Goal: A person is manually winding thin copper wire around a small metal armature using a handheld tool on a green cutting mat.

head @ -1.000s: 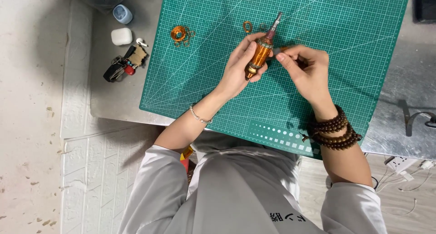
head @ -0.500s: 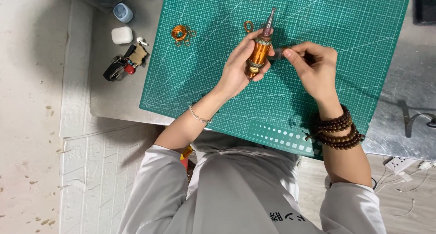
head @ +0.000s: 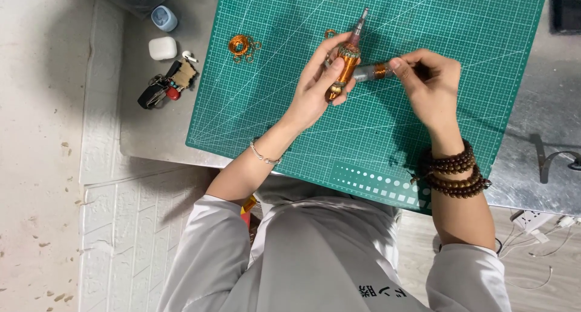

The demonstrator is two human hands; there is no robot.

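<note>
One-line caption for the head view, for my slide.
Left hand holds a copper-wound motor rotor above a green cutting mat; right hand pinches a small metal tool against it.

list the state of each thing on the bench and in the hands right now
left hand: closed around the copper-wound rotor
copper-wound rotor: held above the mat, shaft pointing away from the person
right hand: pinching a small grey cylinder
small grey cylinder: held against the rotor's side
copper wire coil: lying loose on the mat
cutting mat: flat on the bench
white earbud case: shut
key bunch: lying on the bench
</note>
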